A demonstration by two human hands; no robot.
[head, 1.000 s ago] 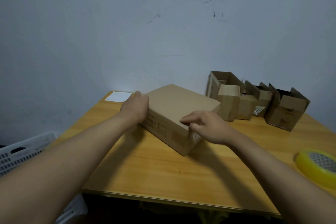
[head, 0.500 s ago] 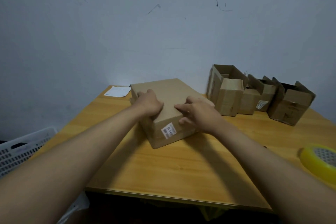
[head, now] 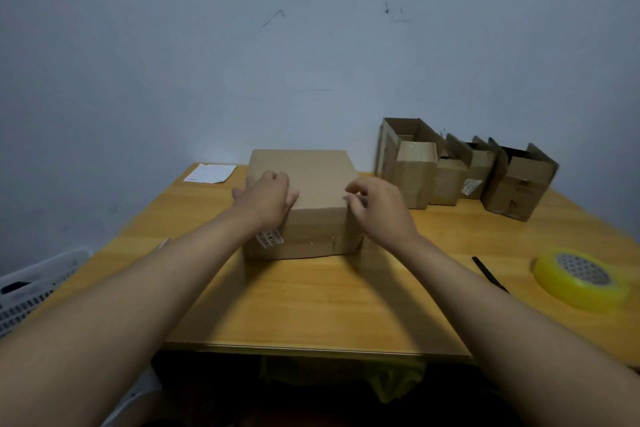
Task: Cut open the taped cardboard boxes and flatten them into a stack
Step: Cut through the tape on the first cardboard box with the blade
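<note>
Head camera showed a closed cardboard box (head: 313, 184) sitting squarely in the middle of a wooden table (head: 311, 305), its near face toward the person. A white label (head: 269, 238) was stuck on the lower left of that face, partly hidden by the left wrist. The left hand (head: 266, 199) lay over the box's near left top corner, fingers spread fairly flat across the top and the thumb side down the left wall; it pressed on the box rather than gripping it. The right hand (head: 375, 208) was at the near right top corner, its fingers curled and their tips touching the right edge of the top. Whether they pinched a strip of tape or only rested there could not be told.

Behind and to the right of the box, against the wall (head: 311, 45), stood a row of opened boxes (head: 464, 166) with flaps up, touching one another. A yellow tape roll (head: 581, 279) lay flat near the table's right edge, with a thin black tool (head: 490, 274) just beside it on its left. A white sheet of paper (head: 210, 173) lay at the far left corner. A white slotted basket (head: 31, 284) stood off the table's left side.
</note>
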